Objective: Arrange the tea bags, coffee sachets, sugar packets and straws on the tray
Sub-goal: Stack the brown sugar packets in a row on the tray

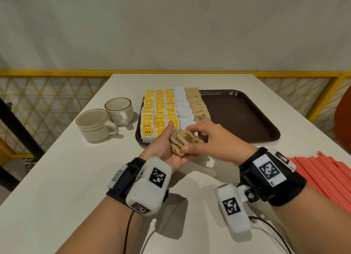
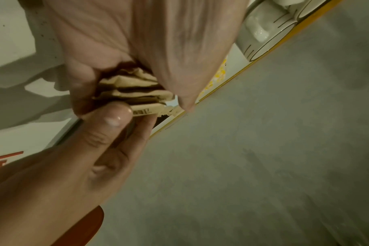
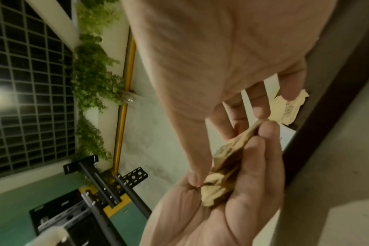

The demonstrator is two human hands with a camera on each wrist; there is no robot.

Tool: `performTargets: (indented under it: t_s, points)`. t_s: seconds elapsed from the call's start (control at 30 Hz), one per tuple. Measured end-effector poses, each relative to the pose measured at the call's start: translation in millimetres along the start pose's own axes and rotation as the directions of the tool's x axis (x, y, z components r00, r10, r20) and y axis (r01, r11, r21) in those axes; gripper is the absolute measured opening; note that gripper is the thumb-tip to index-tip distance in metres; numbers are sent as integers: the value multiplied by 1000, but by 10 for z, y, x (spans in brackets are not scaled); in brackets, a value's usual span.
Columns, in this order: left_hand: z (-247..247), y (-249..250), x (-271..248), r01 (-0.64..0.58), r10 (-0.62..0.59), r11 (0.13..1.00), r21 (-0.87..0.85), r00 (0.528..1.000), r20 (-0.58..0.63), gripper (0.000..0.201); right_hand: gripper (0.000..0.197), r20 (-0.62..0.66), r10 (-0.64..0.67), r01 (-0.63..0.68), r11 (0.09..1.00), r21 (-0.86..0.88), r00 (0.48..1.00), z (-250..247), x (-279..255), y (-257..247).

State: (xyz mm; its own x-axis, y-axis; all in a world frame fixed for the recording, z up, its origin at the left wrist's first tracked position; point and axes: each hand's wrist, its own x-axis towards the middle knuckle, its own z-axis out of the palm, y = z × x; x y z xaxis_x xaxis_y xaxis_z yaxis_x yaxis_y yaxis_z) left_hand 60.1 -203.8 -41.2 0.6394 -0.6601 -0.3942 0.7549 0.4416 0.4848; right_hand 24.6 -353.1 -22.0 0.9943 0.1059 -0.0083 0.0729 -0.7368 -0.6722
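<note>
Both hands [image 1: 167, 149] [image 1: 214, 141] grip brown sugar packets [image 1: 185, 142] above white table [image 1: 66, 177], yellow railing [image 1: 57, 73] beyond.

Right half of tray [image 1: 237, 116] bare, packet rows [image 1: 171, 109] filling left half, two cups [image 1: 106, 120] beside tray's left edge

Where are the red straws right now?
In the head view, the red straws lie in a pile on the white table, off the tray, at the right edge beside the right hand's wrist.

text: "TEA" | on: yellow tea bag [image 1: 147, 131] | place: tray [image 1: 247, 120]
</note>
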Motion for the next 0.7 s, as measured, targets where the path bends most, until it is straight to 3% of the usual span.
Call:
performTargets:
  t_s: [0.1, 0.2, 0.3, 0.5, 0.6, 0.7]
  points:
    - [1, -9, 17, -2, 4, 998, 68, 999, -33, 71, 48, 18, -58, 59, 994, -89, 998, 0, 8, -54]
    - [21, -15, -6, -18, 21, 998, 68, 999, -41, 70, 50, 55, -97, 95, 995, 28, 994, 4, 17, -65]
    - [50, -11, -45, -41, 44, 996, 82, 998, -39, 67, 66, 85, -130, 125, 990, 68, 988, 40, 17, -53]
    - [95, -14, -59, -15, 32, 968, 250, 997, -63, 74, 82, 91, -201, 179, 963, 199, 975, 82, 43, -16]
    - [110, -16, -72, -36, 61, 956, 290, 995, -76, 70, 86, 105, -208, 196, 973, 120, 972, 92, 38, -50]
    - [104, -6, -62, -62, 92, 959, 276, 991, -97, 70, 73, 95, -249, 250, 968, -8, 964, 88, 38, -92]
